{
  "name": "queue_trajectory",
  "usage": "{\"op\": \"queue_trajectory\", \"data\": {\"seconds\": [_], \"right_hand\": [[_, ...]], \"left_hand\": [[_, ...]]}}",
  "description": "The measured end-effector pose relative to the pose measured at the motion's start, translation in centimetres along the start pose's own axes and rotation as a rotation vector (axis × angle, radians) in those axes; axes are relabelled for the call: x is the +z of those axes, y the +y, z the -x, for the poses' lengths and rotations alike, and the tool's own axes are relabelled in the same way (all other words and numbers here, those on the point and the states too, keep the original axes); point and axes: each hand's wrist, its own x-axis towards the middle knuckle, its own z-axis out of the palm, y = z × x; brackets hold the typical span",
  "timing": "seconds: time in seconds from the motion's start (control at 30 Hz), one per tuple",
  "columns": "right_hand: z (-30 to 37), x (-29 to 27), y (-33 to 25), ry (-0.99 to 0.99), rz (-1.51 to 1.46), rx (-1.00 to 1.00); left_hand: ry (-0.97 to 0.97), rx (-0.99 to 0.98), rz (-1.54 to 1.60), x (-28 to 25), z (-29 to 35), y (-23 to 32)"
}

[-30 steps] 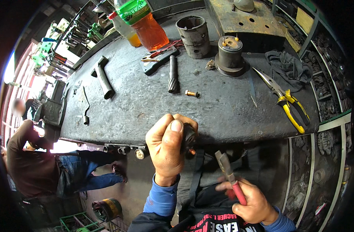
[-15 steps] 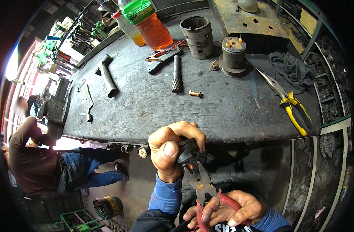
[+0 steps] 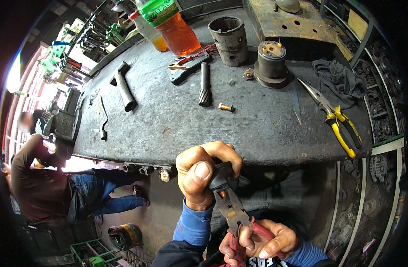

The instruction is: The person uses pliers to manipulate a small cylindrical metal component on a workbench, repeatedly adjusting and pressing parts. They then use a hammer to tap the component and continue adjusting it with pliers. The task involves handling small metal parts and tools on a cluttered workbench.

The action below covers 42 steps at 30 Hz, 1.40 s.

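My left hand (image 3: pixel 196 178) is closed around a dark, cup-like metal part (image 3: pixel 222 176), thumb pressed on its near side. A short copper-coloured stud (image 3: pixel 222 194) sticks out of that part towards me. At the stud are the jaws of worn combination pliers (image 3: pixel 235 215) with red handles; whether they grip it firmly I cannot tell. My right hand (image 3: pixel 275 240) is wrapped round the pliers' spread handles, palm partly upward. Both hands are in front of the workbench's near edge.
On the dark workbench (image 3: pixel 159 133) lie yellow-black long-nose pliers (image 3: pixel 337 122), a small bolt (image 3: pixel 226 107), a fluted reamer-like tool (image 3: pixel 205 84) and a pipe-like tool (image 3: pixel 124 89). Behind stand a metal cylinder (image 3: pixel 230 44) and bottles (image 3: pixel 177 38). A person (image 3: pixel 43 187) bends at the left.
Both hands, with the dark part and the pliers, have shifted slightly right in the picture. The fingers of my right hand have curled more tightly round the left-hand handle.
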Motion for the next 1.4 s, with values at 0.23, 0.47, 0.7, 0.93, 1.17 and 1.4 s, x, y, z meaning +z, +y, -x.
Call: {"op": "queue_trajectory", "data": {"seconds": [0.23,0.47,0.7,0.93,1.17,1.4], "right_hand": [[0.7,0.4,-1.3,0.19,0.413,-0.02],[0.7,2.1,-1.3,0.449,0.961,-0.053],[-0.5,1.2,-0.6,0.794,2.158,-0.307],[0.1,1.0,-2.5,1.072,3.065,-0.402],[1.4,2.9,-1.1,1.187,2.915,-0.286],[2.8,3.1,-1.6,1.165,2.999,-0.281]], "left_hand": [[-0.005,-0.14,-0.362,0.2,-0.1,1.1],[-0.06,-0.135,-0.494,0.2,-0.2,1.5],[0.046,-0.157,-0.804,1.5,0.0,1.4],[0.259,-0.272,-0.753,3.3,-0.2,1.3],[0.227,-0.236,-0.647,3.8,0.8,0.4],[0.276,-0.242,-0.728,2.2,0.5,0.7]]}}
